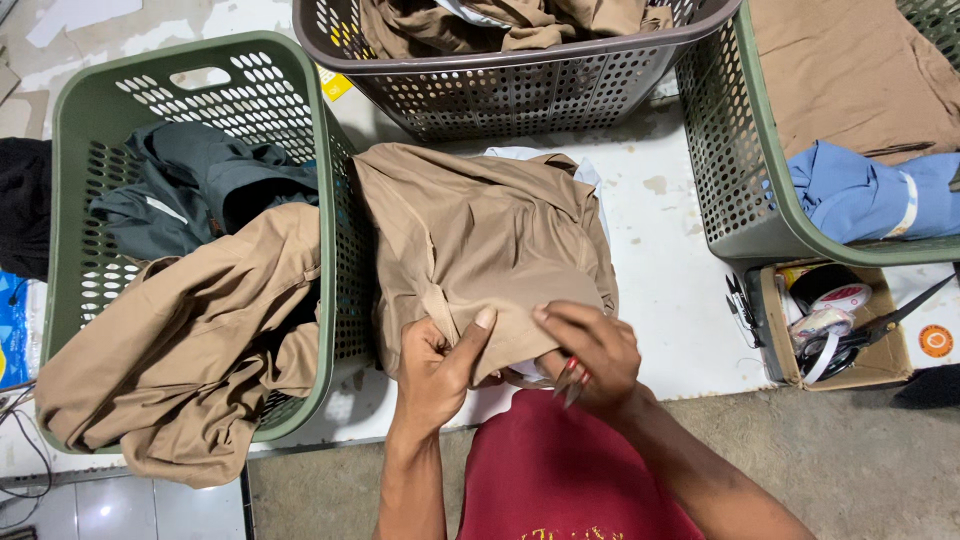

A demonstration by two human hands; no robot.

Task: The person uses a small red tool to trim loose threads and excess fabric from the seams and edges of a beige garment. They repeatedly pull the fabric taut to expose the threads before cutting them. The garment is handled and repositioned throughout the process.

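Left hand (pixel 437 368) pinches the near hem of a tan garment (pixel 480 250), thumb on top | right hand (pixel 590 355) grips the same hem and small red-handled snips (pixel 570 382) | garment lies on the white floor (pixel 670 280) between green laundry baskets (pixel 330 200) | cardboard box of tape rolls (pixel 835 325) to the right

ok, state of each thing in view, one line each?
Left hand: pinching the tan garment.
Right hand: holding small snips, on the garment's edge.
Tan garment: bunched on the floor.
Left green basket: full, tan cloth spilling over.
Cardboard box: open, holding tape rolls.
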